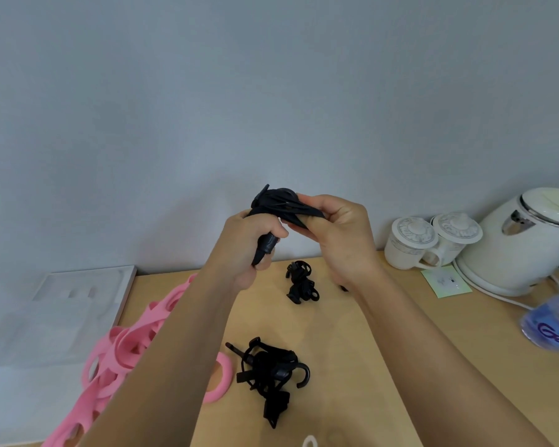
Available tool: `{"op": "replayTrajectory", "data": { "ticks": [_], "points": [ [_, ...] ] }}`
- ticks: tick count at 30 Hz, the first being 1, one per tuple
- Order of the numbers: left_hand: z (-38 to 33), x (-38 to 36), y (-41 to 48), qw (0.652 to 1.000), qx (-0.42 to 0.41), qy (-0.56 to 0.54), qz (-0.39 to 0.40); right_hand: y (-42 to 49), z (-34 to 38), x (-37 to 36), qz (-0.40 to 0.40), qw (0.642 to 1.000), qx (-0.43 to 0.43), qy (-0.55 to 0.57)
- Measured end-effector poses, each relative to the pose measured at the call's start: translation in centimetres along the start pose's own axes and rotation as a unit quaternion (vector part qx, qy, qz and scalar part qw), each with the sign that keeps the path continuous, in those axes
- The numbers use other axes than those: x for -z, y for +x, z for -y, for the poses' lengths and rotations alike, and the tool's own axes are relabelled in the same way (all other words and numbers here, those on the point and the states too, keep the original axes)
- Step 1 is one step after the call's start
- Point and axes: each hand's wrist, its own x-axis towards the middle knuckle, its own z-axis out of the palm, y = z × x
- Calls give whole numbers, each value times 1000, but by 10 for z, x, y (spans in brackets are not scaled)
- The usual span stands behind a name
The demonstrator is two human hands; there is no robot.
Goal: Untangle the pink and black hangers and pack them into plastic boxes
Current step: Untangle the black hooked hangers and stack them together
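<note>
Head view, one item per entry. Left hand point(242, 250), centre of frame: fingers curled tight round the lower end of a held black hanger bundle point(276, 201), which is raised above the bench point(352, 350). Right hand point(339, 233), just right of it: thumb and fingers pinching the upper part of the same bundle. Small black hanger cluster point(300, 282): lying on the bench below the hands, between the two forearms. Larger black hanger tangle point(268, 375): lower centre of frame, one hook curling out to the right. Pink hangers point(126, 350): heaped at lower left, partly hidden by the left forearm, one ring showing to its right. Plastic box point(78, 301): pale and translucent, left edge of frame, beside the pink heap. Two lidded mugs point(410, 240): right of centre, against the wall. White kettle point(523, 240): far right. Paper card point(446, 280): in front of the mugs. Water bottle point(555, 321): right edge, blurred.
</note>
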Motion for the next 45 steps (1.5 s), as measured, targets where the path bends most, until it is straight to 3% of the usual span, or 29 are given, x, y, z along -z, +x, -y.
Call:
{"op": "replayTrajectory", "data": {
  "ticks": [11, 17, 24, 32, 36, 41, 45],
  "points": [
    [6, 6, -5, 992, 69, -47, 96, 0, -3, 6, 56, 997, -44, 38],
    [10, 13, -4, 990, 79, 21, 114, 0, -15, 11, 88, 970, -161, 158],
    [5, 19, -1, 989, 43, 93, 104, 2, -16, 7, 89, 944, -232, 217],
    [1, 27, -4, 971, 10, 214, 109, 3, -24, 6, 102, 938, -256, 209],
    [5, 23, -4, 954, -8, 283, 97, 4, -24, 5, 45, 918, -294, 263],
    [13, 17, -6, 948, 2, 298, 114, 6, -30, 0, 24, 924, -320, 207],
    [15, 15, -5, 943, -10, 310, 119, 3, -34, 3, 51, 912, -341, 224]
  ]
}}
